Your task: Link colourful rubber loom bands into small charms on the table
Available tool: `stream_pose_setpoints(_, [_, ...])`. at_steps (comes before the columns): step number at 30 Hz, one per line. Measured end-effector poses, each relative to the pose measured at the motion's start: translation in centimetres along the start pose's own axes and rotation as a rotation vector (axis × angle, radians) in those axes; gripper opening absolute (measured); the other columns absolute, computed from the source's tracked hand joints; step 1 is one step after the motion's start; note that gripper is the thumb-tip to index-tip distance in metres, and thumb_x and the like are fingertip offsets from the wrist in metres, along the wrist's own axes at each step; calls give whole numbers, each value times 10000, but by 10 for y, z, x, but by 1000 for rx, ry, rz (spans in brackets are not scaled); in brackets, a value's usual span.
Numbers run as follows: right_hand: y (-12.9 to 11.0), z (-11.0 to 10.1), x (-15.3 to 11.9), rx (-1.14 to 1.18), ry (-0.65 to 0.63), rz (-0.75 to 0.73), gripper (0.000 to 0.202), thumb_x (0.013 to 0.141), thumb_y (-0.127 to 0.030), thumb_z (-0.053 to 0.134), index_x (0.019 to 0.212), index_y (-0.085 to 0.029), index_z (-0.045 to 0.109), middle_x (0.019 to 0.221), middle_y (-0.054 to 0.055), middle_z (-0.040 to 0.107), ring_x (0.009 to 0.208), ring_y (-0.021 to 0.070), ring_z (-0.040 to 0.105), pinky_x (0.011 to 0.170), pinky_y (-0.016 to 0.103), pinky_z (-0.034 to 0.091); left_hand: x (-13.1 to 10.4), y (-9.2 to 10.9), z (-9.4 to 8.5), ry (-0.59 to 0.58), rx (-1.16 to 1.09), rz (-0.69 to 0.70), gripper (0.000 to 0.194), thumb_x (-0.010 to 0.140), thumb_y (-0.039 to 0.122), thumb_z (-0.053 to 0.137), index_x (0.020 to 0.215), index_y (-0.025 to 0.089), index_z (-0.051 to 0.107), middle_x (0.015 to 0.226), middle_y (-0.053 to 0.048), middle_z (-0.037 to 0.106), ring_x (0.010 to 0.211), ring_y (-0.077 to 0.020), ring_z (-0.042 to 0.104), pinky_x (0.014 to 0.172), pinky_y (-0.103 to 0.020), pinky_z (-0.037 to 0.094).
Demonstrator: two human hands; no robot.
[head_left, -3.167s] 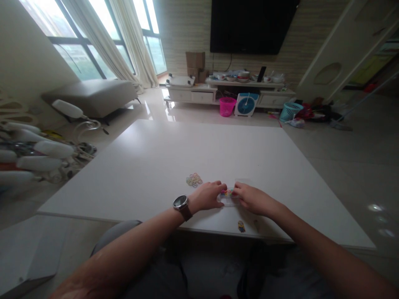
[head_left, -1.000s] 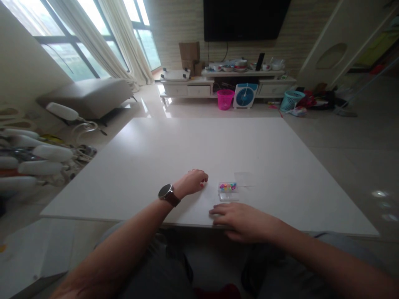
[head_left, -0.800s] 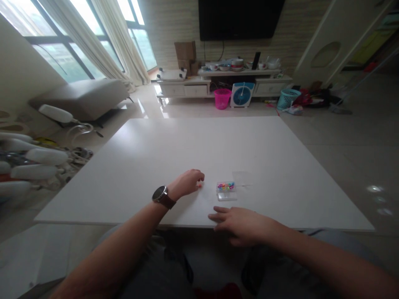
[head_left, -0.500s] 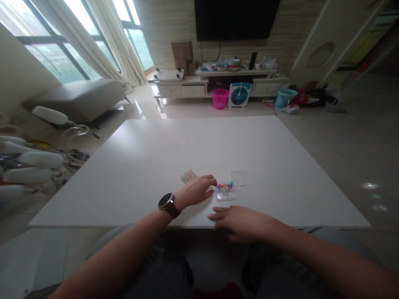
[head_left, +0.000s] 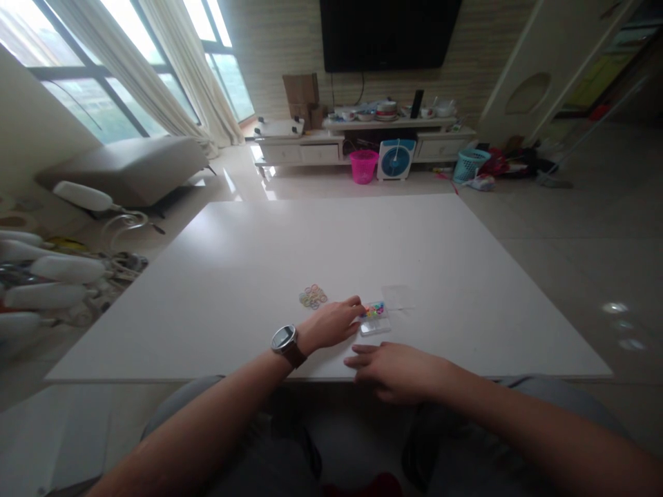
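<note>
Bright mixed colours show beside the left hand, whose fingertips reach the left side of a clear box holding small pieces. Its grip is half curled, finger and thumb a little apart; whether anything is pinched there, I cannot tell. The pieces fill the far part of the box, and the near part is see-through. A round-faced watch circles the left wrist. Over the near edge of the white desk, the right hand is palm down, its grip slack, fingers spread around nothing visible. Just beyond the box, rightward, lies a thin clear sheet. Left of it, a cluster of thin pale rings rests near the left hand. Past the desk stand a pink basket, a blue-and-white fan and a low cabinet.
</note>
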State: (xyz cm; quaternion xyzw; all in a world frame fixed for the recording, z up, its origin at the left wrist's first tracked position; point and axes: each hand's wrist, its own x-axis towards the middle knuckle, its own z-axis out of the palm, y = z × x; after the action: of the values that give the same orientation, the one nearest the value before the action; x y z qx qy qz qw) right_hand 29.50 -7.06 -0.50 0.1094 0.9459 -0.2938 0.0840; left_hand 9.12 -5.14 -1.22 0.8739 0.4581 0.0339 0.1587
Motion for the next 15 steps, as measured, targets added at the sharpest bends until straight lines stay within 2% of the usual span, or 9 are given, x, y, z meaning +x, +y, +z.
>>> stream_pose_setpoints(15, [-3, -4, 0, -5, -16, 10, 367, 781, -135, 595, 1118, -231, 704, 1340, 76, 618, 1343, 277, 469, 1021, 409, 456, 0, 0, 5, -14, 21, 4, 281, 928, 224, 463, 1198, 230, 539, 1210, -77, 549, 877, -194, 663, 772, -326, 537])
